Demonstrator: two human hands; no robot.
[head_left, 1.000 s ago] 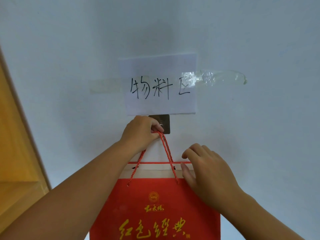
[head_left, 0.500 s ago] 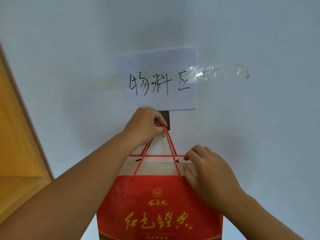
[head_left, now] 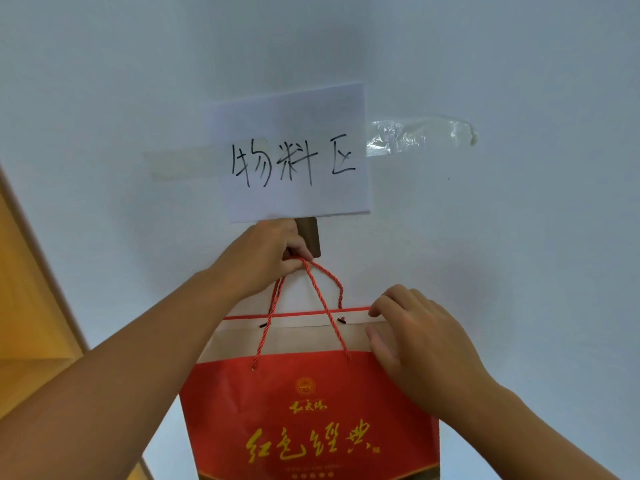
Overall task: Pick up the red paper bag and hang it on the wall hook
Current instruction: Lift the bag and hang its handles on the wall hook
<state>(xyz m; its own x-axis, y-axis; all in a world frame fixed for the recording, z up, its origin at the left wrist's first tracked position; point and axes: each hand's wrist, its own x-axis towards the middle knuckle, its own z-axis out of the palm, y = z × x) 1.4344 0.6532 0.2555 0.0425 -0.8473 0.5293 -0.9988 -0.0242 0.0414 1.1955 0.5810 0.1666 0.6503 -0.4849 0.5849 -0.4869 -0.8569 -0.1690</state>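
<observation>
Our left hand [head_left: 263, 258] has its grip closed on the twisted rope handles [head_left: 311, 271], pinching them together at the top so both loops can go over the wall hook [head_left: 309, 235], whose prong our fingers hide. The red paper bag [head_left: 308, 410] hangs below against the wall. Our right hand [head_left: 415, 341] grips the bag's upper right rim, we judge to steady it and keep it flat.

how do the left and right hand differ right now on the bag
The left hand is closed around the red rope handles up at the wall hook; the right hand sits lower, its grip looser, at the top edge of the red paper bag. Both touch the bag.
</observation>
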